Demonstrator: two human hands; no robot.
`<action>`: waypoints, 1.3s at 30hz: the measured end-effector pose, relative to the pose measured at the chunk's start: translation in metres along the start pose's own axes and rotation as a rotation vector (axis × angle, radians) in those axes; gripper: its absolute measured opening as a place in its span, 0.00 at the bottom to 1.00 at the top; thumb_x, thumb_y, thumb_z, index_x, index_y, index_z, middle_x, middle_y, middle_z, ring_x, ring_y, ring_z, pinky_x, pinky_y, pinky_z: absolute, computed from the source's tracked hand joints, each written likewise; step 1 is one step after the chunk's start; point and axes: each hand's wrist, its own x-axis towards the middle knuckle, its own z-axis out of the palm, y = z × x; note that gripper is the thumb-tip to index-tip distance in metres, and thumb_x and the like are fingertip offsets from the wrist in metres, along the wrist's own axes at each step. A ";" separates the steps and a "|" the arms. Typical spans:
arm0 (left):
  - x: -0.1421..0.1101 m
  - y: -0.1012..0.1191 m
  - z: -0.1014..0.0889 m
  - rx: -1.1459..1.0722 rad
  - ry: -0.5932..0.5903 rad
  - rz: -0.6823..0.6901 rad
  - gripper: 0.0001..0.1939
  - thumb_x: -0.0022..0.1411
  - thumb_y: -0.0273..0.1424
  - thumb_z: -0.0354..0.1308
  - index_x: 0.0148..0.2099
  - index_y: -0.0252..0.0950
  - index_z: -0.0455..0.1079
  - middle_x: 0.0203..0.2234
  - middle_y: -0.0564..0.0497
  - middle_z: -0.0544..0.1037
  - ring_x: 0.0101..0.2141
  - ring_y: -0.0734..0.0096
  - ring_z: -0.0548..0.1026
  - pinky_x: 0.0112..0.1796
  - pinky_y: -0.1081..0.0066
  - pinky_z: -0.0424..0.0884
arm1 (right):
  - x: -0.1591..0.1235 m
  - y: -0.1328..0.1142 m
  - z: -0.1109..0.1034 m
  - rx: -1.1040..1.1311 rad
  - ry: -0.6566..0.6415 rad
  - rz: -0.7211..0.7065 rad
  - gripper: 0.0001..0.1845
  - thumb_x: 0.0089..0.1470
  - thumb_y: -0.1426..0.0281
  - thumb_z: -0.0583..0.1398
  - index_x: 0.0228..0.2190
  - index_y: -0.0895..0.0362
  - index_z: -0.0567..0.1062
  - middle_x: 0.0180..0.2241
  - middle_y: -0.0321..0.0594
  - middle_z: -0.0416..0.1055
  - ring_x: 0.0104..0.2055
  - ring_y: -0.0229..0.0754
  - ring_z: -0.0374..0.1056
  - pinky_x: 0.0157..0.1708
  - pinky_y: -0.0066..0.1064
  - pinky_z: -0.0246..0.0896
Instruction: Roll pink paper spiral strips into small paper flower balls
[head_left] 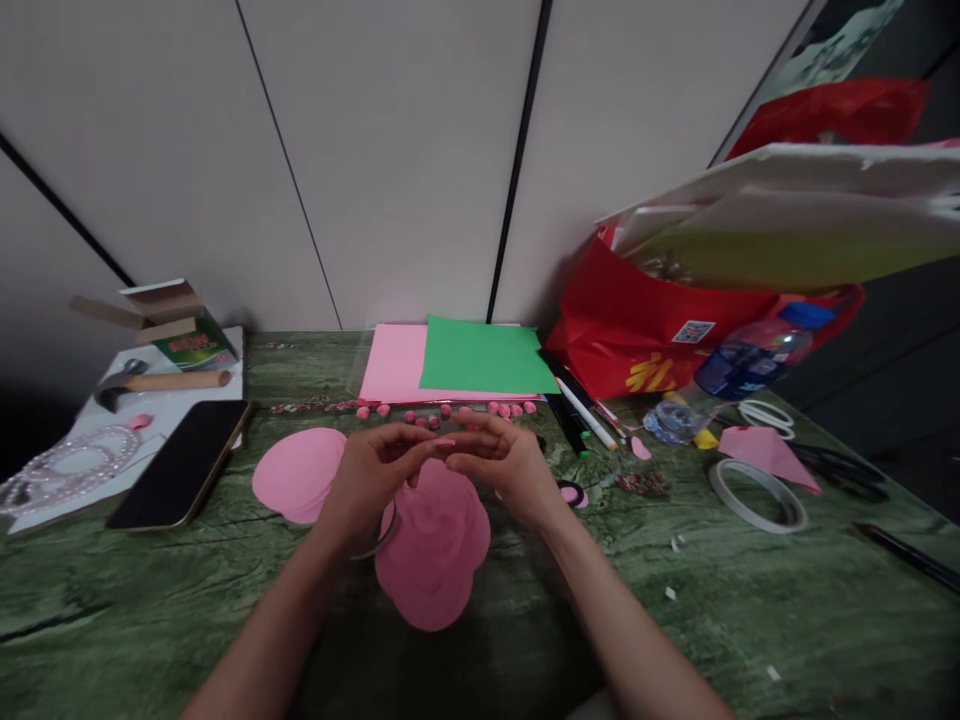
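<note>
My left hand (371, 475) and my right hand (506, 465) meet at the fingertips in the middle of the table. Pinched between them is a small pink paper piece (445, 442), whose exact shape is too small to make out. Below the hands lies a stack of scalloped pink paper cutouts (431, 570), with its upper edge partly hidden. Pink paper rounds (295, 474) rest to the left, beside my left wrist, which wears a bracelet (381, 540). Just beyond my fingers runs a row of small pink rolled paper pieces (410, 416).
Pink and green sheets (487, 358) lie at the back against the wall. On the left are a phone (184, 465), hammer (176, 381), bead string (71, 468) and small box (191, 340). Pens (589, 415), a tape roll (757, 497), scissors (844, 468), a bottle (757, 355) and a red bag (622, 320) are on the right.
</note>
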 end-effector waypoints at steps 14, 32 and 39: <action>-0.002 0.000 -0.001 -0.032 -0.030 0.013 0.06 0.45 0.29 0.63 0.28 0.32 0.73 0.19 0.54 0.73 0.17 0.81 0.64 0.20 0.78 0.61 | -0.001 0.002 -0.001 0.079 -0.022 -0.042 0.17 0.41 0.70 0.65 0.37 0.55 0.73 0.32 0.39 0.78 0.34 0.44 0.74 0.41 0.40 0.68; -0.002 0.000 -0.001 -0.074 -0.020 0.018 0.05 0.45 0.28 0.64 0.29 0.33 0.74 0.18 0.55 0.74 0.17 0.81 0.65 0.18 0.79 0.62 | -0.003 -0.001 0.001 -0.028 0.132 -0.049 0.26 0.31 0.71 0.69 0.37 0.58 0.72 0.26 0.39 0.78 0.28 0.43 0.74 0.32 0.36 0.69; -0.004 0.002 0.003 -0.123 -0.057 0.027 0.06 0.45 0.27 0.63 0.31 0.33 0.74 0.21 0.53 0.75 0.16 0.81 0.66 0.17 0.79 0.61 | -0.005 -0.004 0.003 -0.045 0.174 -0.057 0.27 0.29 0.71 0.70 0.36 0.59 0.72 0.22 0.36 0.76 0.23 0.39 0.71 0.27 0.32 0.67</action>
